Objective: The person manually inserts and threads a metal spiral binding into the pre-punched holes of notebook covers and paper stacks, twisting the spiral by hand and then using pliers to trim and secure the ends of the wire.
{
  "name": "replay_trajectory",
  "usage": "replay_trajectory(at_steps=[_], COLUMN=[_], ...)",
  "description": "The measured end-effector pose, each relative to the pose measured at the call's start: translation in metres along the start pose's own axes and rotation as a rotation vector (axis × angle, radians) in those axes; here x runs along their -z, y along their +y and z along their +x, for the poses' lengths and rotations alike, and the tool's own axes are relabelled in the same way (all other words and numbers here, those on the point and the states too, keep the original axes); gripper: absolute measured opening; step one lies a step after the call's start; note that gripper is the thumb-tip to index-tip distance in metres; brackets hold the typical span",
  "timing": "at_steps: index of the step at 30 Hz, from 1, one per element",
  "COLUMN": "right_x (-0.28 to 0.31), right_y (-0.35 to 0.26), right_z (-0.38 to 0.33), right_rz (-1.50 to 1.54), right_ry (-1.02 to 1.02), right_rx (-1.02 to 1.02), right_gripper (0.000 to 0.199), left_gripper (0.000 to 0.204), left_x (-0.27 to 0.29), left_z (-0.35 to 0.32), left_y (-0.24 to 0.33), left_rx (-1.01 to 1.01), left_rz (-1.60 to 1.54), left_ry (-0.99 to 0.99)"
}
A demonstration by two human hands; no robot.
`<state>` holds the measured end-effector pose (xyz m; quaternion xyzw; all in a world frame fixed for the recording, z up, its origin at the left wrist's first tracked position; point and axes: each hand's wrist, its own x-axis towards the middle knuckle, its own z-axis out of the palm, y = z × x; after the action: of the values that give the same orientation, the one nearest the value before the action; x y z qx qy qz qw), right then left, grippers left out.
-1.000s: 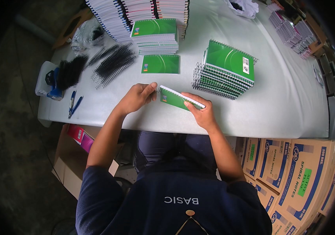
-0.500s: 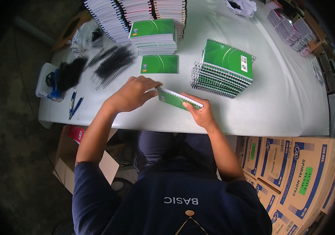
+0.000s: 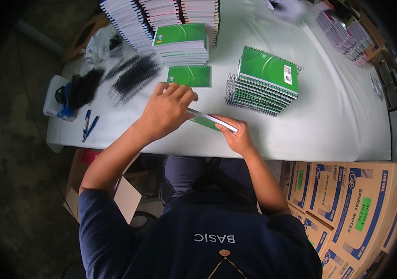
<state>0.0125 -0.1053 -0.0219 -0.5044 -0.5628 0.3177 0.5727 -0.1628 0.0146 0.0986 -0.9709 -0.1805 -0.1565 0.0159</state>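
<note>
Both of my hands hold a thin green notebook block (image 3: 212,121) on its edge at the near side of the white table (image 3: 328,116). My left hand (image 3: 168,109) covers its left end with fingers curled over the top. My right hand (image 3: 235,135) grips its right end from below. Just beyond my left hand lies a single green cover (image 3: 189,76). A stack of green spiral-bound notebooks (image 3: 262,81) stands to the right of it.
Loose black spiral coils (image 3: 131,76) lie at the left, with more in a white tray (image 3: 52,95) and blue pens (image 3: 88,124) nearby. Tall stacks of unbound pads (image 3: 161,18) line the far edge. Printed cardboard boxes (image 3: 347,195) stand at the lower right.
My left hand has slid up over the left end of the notebook block. The block has stayed in place at the table's near side, still gripped by my right hand.
</note>
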Motion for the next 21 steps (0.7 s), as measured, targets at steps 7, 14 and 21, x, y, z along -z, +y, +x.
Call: replay_trajectory(at_steps=[7,14,21], right_x=[0.002,0.000,0.000], right_y=[-0.003,-0.002,0.001], right_z=[-0.001,0.001,0.000], right_rz=[0.008,-0.001,0.000], right_ry=[-0.014,0.006,0.018], right_rx=[-0.036,0.024,-0.027], right_gripper=[0.024,0.025,0.026], left_gripper=[0.029,0.026,0.026], left_x=[0.006,-0.002,-0.015], left_z=[-0.002,-0.013,-0.027], left_y=[-0.012,-0.030,-0.026], left_rx=[0.101,0.533,0.677], left_rz=[-0.164,-0.825,-1.191], left_ry=[-0.331,-0.414,-0.333])
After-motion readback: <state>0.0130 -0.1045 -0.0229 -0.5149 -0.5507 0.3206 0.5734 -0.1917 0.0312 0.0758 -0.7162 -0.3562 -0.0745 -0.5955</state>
